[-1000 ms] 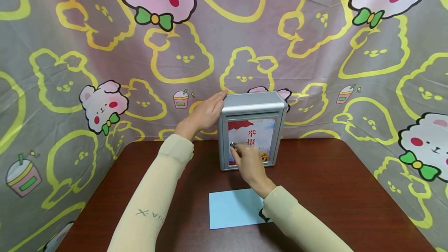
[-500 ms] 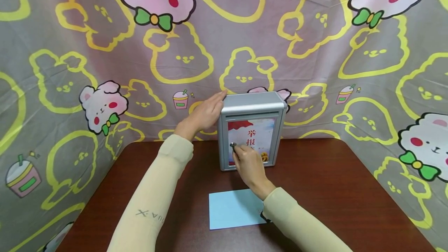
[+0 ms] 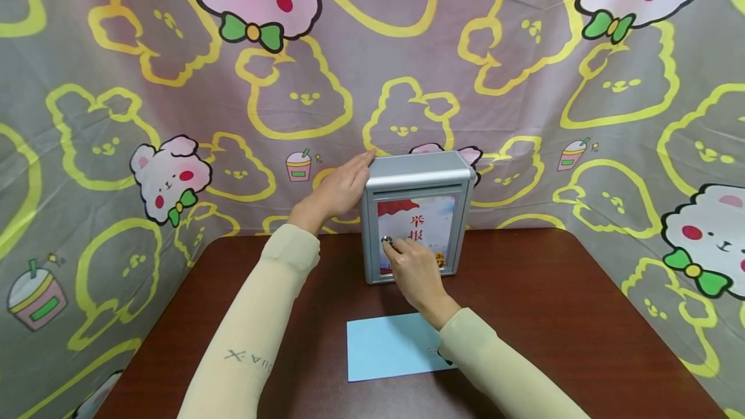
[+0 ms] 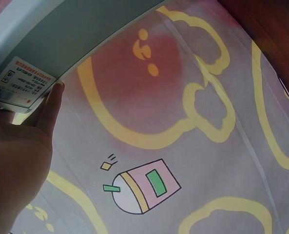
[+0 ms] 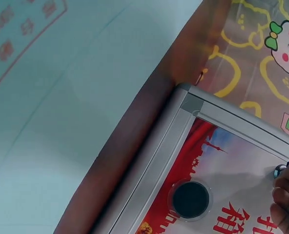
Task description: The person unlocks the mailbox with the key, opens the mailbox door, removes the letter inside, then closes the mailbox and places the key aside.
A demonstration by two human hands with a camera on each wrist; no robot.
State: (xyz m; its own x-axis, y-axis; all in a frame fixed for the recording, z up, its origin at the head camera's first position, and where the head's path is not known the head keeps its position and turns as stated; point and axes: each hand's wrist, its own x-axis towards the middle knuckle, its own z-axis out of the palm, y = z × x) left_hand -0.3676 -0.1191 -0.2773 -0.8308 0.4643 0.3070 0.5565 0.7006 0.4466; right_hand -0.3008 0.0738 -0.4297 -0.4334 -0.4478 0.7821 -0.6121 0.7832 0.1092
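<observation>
A grey metal report box (image 3: 419, 169) with a printed front panel stands upright on the table. My left hand (image 3: 339, 187) rests against its upper left side, fingers straight; in the left wrist view these fingers (image 4: 51, 109) touch the side beside a white label (image 4: 21, 83). At the round lock (image 3: 387, 240) on the front, my right hand (image 3: 416, 268) pinches a small dark key, now mostly hidden by the fingers. The right wrist view shows the fingertips (image 5: 288, 192) right at the lock. Light-blue paper (image 3: 390, 348) lies flat in front, partly under my right forearm.
The dark red-brown table (image 3: 524, 302) extends to both sides of the box. A patterned cloth (image 3: 512, 108) hangs close behind it. A dark round disc with a clear rim (image 5: 190, 199) appears before the panel in the right wrist view.
My right fingers have moved slightly around the lock, drawing back a little so the key showed, then closing up to it again. The left hand and box stay in place.
</observation>
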